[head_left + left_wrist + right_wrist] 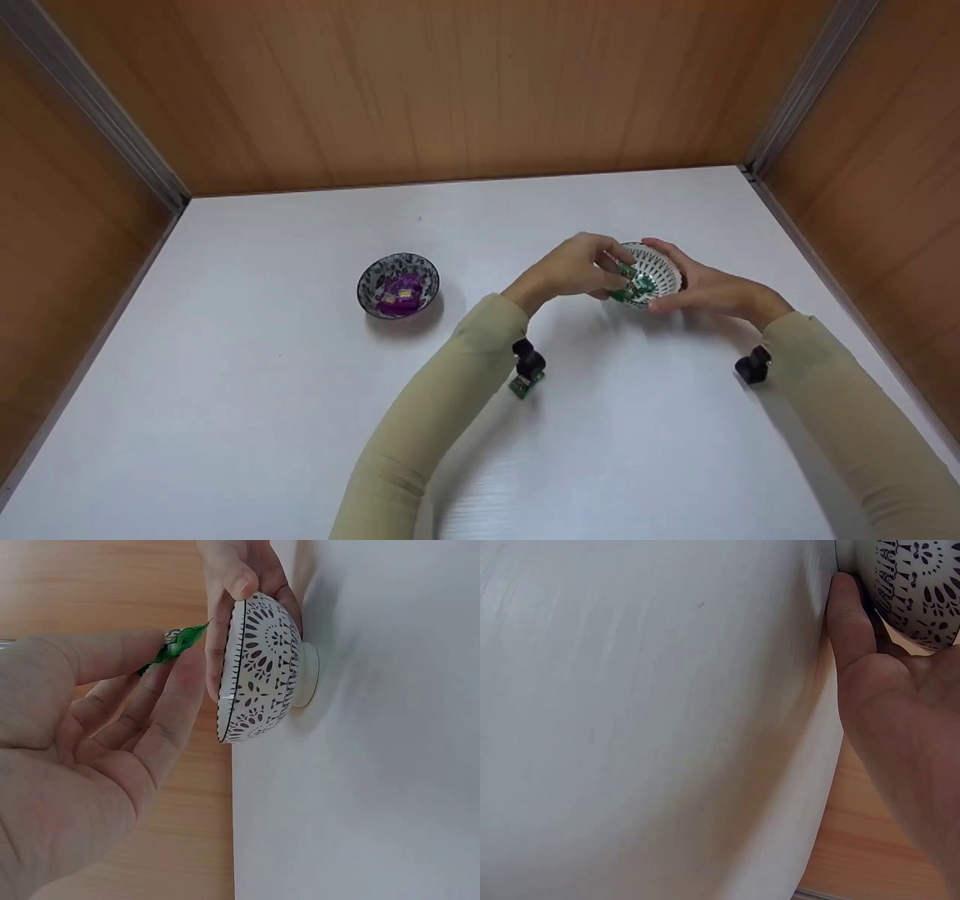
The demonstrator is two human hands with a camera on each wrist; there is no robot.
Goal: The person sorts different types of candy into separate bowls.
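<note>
My left hand (581,264) pinches a green wrapped candy (176,643) between thumb and fingertips, just beside the rim of a patterned white bowl (262,675). My right hand (701,289) holds that bowl from its right side, with the thumb at the front and fingers at the back. Inside the bowl lie more green wrapped candies (643,285), partly hidden by the left hand in the head view. In the right wrist view only part of the bowl (919,592) shows, against the right hand (907,705).
A dark-patterned bowl (375,279) with purple wrapped candies (401,294) stands to the left on the white table (225,360). Another green wrapped piece (519,388) lies under the left forearm, partly covered by the wrist camera (529,361). Wooden panels (480,90) border the table.
</note>
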